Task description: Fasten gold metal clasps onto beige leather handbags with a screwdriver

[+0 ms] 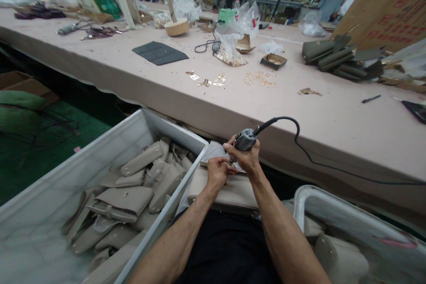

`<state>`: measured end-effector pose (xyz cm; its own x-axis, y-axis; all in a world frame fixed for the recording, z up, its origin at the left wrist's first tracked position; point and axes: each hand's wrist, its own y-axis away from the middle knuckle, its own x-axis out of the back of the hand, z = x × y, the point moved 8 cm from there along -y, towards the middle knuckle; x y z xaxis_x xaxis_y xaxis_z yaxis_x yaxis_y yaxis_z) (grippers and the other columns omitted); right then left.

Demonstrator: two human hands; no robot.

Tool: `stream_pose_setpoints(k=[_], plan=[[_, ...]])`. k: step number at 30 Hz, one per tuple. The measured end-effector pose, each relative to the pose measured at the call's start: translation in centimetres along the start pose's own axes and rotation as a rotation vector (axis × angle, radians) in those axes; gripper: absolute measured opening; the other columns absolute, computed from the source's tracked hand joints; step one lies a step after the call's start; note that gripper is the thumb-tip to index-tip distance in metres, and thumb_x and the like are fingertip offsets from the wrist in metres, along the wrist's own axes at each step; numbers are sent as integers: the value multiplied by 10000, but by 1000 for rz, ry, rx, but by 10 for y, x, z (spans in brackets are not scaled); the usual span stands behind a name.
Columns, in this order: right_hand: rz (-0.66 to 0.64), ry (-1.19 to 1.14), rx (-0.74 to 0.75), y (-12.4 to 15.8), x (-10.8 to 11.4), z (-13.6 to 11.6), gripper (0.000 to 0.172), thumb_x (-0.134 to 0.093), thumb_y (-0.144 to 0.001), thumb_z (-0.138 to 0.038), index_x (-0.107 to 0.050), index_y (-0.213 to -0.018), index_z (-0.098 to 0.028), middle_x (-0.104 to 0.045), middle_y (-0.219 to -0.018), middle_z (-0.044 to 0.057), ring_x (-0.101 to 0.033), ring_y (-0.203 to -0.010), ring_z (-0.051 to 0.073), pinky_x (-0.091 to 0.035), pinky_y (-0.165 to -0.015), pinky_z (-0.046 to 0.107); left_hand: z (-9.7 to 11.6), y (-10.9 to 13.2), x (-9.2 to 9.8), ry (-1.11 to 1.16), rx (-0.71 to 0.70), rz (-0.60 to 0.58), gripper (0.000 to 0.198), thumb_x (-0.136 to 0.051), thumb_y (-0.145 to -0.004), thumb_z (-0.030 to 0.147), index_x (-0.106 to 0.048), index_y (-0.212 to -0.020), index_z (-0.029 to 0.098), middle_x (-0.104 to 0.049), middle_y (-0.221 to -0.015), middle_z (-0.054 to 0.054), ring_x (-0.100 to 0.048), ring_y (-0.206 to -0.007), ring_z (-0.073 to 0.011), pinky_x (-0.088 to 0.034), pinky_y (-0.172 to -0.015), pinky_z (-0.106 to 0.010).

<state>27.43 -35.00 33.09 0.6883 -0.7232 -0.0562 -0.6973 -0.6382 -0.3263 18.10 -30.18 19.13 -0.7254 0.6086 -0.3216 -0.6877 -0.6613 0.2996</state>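
Right hand [248,159] gripping grey corded electric screwdriver [245,140], tip down on beige leather purse [229,193] lying across lap; left hand [217,172] pinching purse hardware; possibly slipping off, scratching leather or jabbing fingers; black cable [301,142] trailing over pink tabletop [333,120], risking snagging.

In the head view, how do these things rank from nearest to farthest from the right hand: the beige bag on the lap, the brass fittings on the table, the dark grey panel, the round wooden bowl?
1. Beige bag: directly under the right hand.
2. Brass fittings: on the table, ahead and slightly left.
3. Dark grey panel: farther back, to the left.
4. Round wooden bowl: farthest, behind the panel.
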Motion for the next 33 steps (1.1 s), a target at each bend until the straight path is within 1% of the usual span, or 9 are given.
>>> stream_pose_setpoints(k=[8,13,15,18,20,23,26,30,33], plan=[[165,-31,18,4,7,-2,313,-836,-803,-385,-640,-711,-159,-544,-543,-30,-478,-434,108,-431,-441,253,5,3,2,-27,8,74,202,-529,-744,89,-678,-877,120,-723,-559,-49,-749,-549,-232,-608,-530,-279],[-1,-182,-19,-7,9,-14,306,-879,-726,-362,-637,-755,-178,-580,-612,-27,-467,-446,103,-419,-429,256,3,5,-3,-13,15,9,233,-535,-739,63,-723,-870,109,-741,-647,-45,-753,-569,-199,-600,-527,-235],[-6,-339,8,-13,23,-29,281,-858,-726,-343,-623,-781,-199,-566,-644,-38,-429,-442,86,-423,-444,258,5,6,-2,-7,10,0,219,-545,-765,71,-737,-865,105,-746,-698,-47,-758,-588,-188,-607,-542,-227],[139,-552,58,-19,63,-46,253,-827,-720,-307,-602,-795,-218,-517,-693,-50,-342,-449,56,-383,-448,234,7,6,-1,17,23,-15,179,-584,-794,84,-742,-876,94,-756,-747,-66,-770,-629,-191,-628,-577,-233],[246,-648,75,-18,93,-47,264,-832,-697,-268,-592,-788,-210,-489,-712,-52,-306,-465,48,-363,-450,216,9,6,-1,26,17,-22,149,-641,-809,119,-745,-910,84,-766,-777,-87,-777,-660,-196,-633,-592,-232],[366,-749,75,-9,132,-32,306,-844,-669,-206,-547,-742,-184,-487,-724,-51,-313,-489,40,-380,-474,198,11,8,-1,1,-17,-18,194,-718,-830,219,-742,-953,71,-773,-798,-111,-777,-676,-196,-632,-608,-228],[467,-773,32,3,161,-4,327,-843,-658,-168,-526,-737,-176,-520,-747,-41,-361,-514,44,-409,-504,198,16,11,-1,-66,-76,-4,255,-744,-840,328,-718,-925,89,-765,-780,-94,-762,-628,-186,-627,-581,-232],[531,-798,-53,9,178,36,352,-848,-639,-192,-527,-784,-184,-541,-751,-40,-391,-522,52,-417,-522,201,38,23,-2,-237,-202,11,278,-696,-890,412,-657,-898,137,-754,-788,-65,-735,-561,-177,-529,-424,-192],[578,-702,-63,11,180,54,367,-829,-643,-267,-508,-805,-198,-537,-729,-49,-380,-507,61,-412,-516,209,72,49,-9,-370,-308,13,238,-665,-925,396,-656,-900,160,-764,-797,-53,-723,-548,-164,-511,-433,-194]])
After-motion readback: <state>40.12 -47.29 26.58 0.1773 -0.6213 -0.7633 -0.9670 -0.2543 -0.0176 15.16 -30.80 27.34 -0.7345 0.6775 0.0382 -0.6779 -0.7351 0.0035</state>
